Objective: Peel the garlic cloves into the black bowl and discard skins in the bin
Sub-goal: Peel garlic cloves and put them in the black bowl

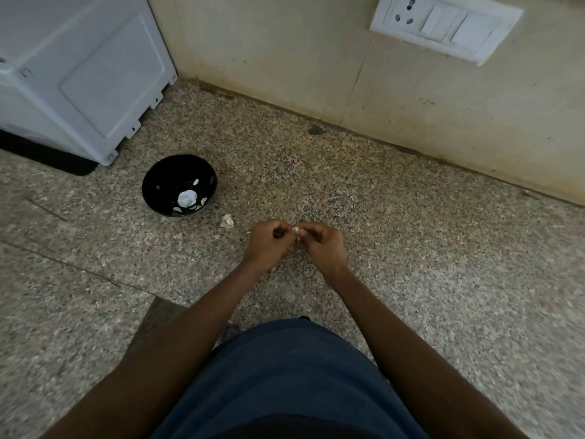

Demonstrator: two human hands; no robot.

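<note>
1. Both hands are bunched up over the same little garlic clove (295, 230). The left hand (267, 243) has its fingers curled in and pinches one side, the right hand (321, 245) pinches the other, and they meet just above the speckled stone counter (411, 248). Looks like mid-peel to me. The clove is tiny and probably slick once the skin comes off, so if either pinch slips it could pop out and skitter across the counter.

2. Just beside the left hand, toward the bowl, sits a crumpled scrap of garlic skin (227, 221) loose on the counter. I can't see any bin from where the camera looks, so the skins may pile up here. They're papery, and a careless sweep of an arm could scatter them or knock one into the bowl.

3. Further left and back is the black bowl (152, 188), sitting apart from the hands, with a few pale peeled cloves (198, 207) in it and a bigger white lump (187, 198) in the middle. A tossed clove could easily miss it or bounce off the rim.

4. Behind it stands a white appliance (79, 74), and the wall carries a switch panel (443, 25). Neither is near enough to matter, I reckon.
</note>
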